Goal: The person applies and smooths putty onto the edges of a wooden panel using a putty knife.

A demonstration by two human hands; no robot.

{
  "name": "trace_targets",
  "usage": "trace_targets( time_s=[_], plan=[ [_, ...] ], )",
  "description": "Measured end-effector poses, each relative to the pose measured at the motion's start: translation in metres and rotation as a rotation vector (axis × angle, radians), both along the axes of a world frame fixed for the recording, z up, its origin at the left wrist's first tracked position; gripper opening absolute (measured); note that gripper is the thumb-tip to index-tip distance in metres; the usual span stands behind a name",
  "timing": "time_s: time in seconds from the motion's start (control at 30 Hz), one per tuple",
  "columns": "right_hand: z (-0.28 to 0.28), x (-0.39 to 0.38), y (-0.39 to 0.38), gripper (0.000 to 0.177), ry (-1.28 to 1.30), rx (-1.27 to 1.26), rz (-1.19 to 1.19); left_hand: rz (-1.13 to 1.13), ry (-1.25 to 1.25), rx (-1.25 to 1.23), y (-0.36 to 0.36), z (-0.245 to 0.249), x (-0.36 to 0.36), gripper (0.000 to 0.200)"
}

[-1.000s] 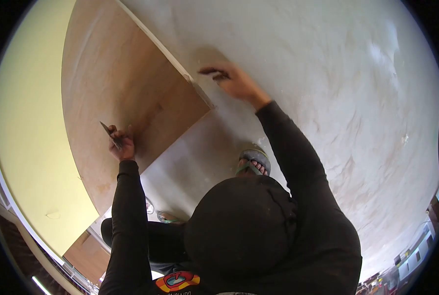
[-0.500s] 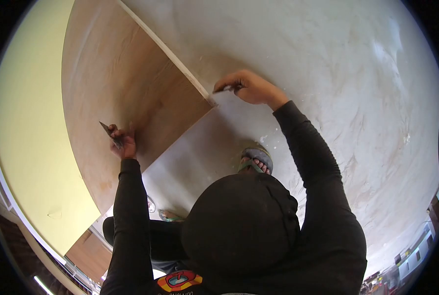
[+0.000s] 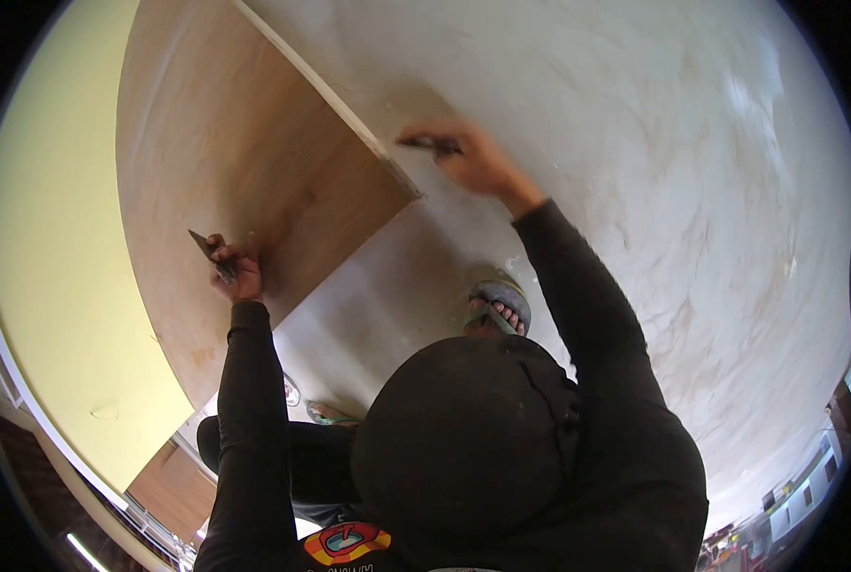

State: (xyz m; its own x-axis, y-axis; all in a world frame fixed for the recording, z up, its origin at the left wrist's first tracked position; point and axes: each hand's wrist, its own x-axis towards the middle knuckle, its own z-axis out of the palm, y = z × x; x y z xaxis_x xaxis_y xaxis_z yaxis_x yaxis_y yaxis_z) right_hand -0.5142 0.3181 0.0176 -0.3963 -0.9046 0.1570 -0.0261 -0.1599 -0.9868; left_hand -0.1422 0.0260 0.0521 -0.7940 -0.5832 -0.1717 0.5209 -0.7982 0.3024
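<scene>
My left hand (image 3: pixel 242 274) is closed around a putty knife (image 3: pixel 202 247), a thin dark blade pointing up and left, in front of the brown wooden panel (image 3: pixel 244 124). My right hand (image 3: pixel 475 160), slightly smeared by motion, grips a second putty knife (image 3: pixel 418 143), whose dark blade points left. That blade is close to the panel's pale edge strip (image 3: pixel 325 91), near its lower corner; whether it touches cannot be made out. My fingers hide both handles.
A grey, smeared surface (image 3: pixel 635 124) spreads to the right of the panel. Pale yellow board (image 3: pixel 54 248) runs along the left. Below are my sandalled foot (image 3: pixel 498 307) and a dark rounded head covering (image 3: pixel 464 429). Cluttered items (image 3: pixel 749 548) show at lower right.
My right hand has moved up and a little left along the edge strip, and its putty knife has turned so that the blade looks thin and dark. My left hand is nearly still.
</scene>
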Motion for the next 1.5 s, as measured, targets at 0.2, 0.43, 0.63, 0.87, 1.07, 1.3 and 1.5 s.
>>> trace_targets(
  time_s=[0.2, 0.43, 0.63, 0.87, 1.07, 1.3, 1.5],
  plan=[
    [-0.01, -0.027, -0.053, 0.053, 0.066, 0.032, 0.063, -0.008, -0.044, -0.044, -0.008, 0.001, 0.002, 0.027],
    [0.007, -0.013, 0.011, 0.055, 0.033, 0.203, 0.243, 0.028, -0.007, 0.013, -0.005, -0.004, 0.002, 0.03],
    [0.002, -0.009, 0.008, 0.058, 0.178, 0.034, -0.024, 0.012, -0.054, -0.021, -0.003, 0.0, 0.001, 0.028],
    [-0.007, 0.033, -0.001, 0.064, 0.201, -0.101, -0.165, 0.019, -0.073, -0.05, -0.005, 0.0, 0.003, 0.026],
    [-0.002, -0.001, 0.01, 0.057, -0.085, 0.148, -0.032, 0.017, -0.018, -0.026, -0.003, -0.004, 0.001, 0.026],
    [-0.011, -0.027, -0.052, 0.053, 0.123, 0.049, 0.073, 0.045, -0.056, -0.042, -0.01, -0.006, 0.003, 0.025],
    [0.017, -0.009, 0.02, 0.054, -0.035, 0.211, 0.242, 0.049, -0.001, -0.011, -0.006, -0.01, 0.004, 0.027]
  ],
)
